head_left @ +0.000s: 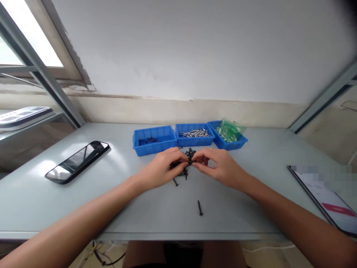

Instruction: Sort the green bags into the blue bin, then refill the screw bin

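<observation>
A loose pile of black screws lies on the grey table in front of the blue bins. Over its left side, my left hand is closed, with dark screws between thumb and fingers. My right hand pinches a black screw at the pile's right side, its fingertips almost touching those of the left. Which screws are gripped and which lie behind the fingers is partly hidden. One separate black screw lies nearer the table's front edge, and another screw sits just below my left hand.
Behind the pile stand a blue bin with a few black screws, a blue bin of silver screws or nails, and a blue bin holding green plastic packets. A phone lies left; a lit tablet-like screen lies right.
</observation>
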The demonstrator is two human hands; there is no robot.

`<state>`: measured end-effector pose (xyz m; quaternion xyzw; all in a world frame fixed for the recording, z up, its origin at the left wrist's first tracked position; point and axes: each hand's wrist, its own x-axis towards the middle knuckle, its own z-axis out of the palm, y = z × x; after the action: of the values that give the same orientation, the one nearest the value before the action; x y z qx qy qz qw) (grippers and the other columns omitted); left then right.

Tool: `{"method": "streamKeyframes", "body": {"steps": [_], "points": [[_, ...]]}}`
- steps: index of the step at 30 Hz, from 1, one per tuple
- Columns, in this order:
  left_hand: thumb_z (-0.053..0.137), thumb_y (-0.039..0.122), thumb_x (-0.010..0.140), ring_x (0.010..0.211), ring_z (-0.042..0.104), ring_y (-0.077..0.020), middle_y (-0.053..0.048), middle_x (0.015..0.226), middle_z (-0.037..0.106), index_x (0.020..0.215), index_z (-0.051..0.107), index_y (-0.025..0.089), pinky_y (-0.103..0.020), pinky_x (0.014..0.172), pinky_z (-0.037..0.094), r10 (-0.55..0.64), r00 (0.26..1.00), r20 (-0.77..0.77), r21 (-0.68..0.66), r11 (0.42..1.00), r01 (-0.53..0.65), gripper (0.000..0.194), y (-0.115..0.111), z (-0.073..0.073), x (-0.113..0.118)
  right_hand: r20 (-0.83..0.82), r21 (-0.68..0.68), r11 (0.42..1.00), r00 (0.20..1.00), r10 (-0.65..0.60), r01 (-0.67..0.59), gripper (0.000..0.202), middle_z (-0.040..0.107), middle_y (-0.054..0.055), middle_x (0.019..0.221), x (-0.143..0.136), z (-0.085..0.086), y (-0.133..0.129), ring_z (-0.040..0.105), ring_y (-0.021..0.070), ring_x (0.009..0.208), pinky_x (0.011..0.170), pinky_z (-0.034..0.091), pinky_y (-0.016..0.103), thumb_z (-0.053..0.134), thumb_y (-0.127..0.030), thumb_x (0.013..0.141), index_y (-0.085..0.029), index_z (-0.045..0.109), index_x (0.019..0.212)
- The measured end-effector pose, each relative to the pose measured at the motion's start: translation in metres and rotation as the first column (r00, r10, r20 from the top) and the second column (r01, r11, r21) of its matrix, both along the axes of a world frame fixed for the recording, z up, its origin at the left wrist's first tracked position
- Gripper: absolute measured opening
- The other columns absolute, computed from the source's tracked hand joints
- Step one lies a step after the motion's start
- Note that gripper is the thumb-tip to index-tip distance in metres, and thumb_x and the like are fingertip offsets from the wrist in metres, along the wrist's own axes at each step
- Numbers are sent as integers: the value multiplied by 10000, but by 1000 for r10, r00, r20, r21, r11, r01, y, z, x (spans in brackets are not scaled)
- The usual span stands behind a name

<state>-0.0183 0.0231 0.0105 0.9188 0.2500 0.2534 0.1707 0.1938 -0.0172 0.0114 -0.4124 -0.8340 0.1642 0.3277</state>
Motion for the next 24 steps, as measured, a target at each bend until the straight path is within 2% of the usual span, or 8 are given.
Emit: {"method": "streamKeyframes", "body": {"steps": [3, 10, 14, 17, 20, 24], "points": [[479, 196, 896, 811, 566, -153, -25, 839, 615, 890, 592, 181, -281, 720, 466, 37, 999, 19, 42, 998, -37, 114, -1, -1, -1, 92, 31, 1000, 996, -9, 7, 70, 655, 15, 834, 0, -4, 2, 596, 146, 749, 691, 458, 265, 550, -242, 868, -208, 592, 913], [476, 199, 893, 831, 574, -161, -57, 874, 625, 874, 615, 160, -294, 743, 481, -51, 996, -70, 61, 997, 55, 146, -3, -1, 1, 257, -16, 998, 964, 61, -59, 128, 650, 41, 795, -9, -11, 2, 584, 164, 721, 654, 438, 287, 495, -204, 882, -174, 567, 780], [471, 226, 902, 835, 566, -164, -52, 869, 615, 884, 619, 171, -300, 747, 481, -19, 997, -79, 41, 999, 23, 158, -1, 1, -1, 199, -25, 999, 979, 37, -33, 85, 661, 30, 826, -5, -6, 1, 598, 162, 754, 679, 447, 284, 513, -213, 876, -185, 592, 860], [478, 211, 894, 842, 565, -166, -46, 863, 607, 899, 618, 178, -298, 752, 478, 5, 997, -82, 39, 999, -2, 145, 1, 1, -2, 128, 19, 1000, 992, 0, -3, 83, 660, 17, 826, 0, -3, 1, 604, 150, 751, 688, 454, 270, 540, -231, 865, -201, 600, 915], [485, 213, 894, 827, 565, -163, -46, 863, 606, 883, 622, 175, -291, 737, 476, -26, 994, -102, 38, 999, 30, 142, 1, 0, -1, 76, 69, 997, 997, 10, -15, 87, 658, 11, 811, 0, -2, -1, 602, 140, 729, 683, 460, 258, 543, -223, 860, -204, 602, 921], [493, 230, 896, 796, 559, -161, -49, 830, 591, 869, 628, 157, -281, 706, 470, -94, 987, -129, 45, 994, 101, 156, 1, -4, 0, 53, 108, 989, 994, 93, -98, 109, 663, 15, 806, -6, -4, -5, 606, 143, 750, 697, 464, 261, 531, -203, 859, -203, 612, 933]]}}
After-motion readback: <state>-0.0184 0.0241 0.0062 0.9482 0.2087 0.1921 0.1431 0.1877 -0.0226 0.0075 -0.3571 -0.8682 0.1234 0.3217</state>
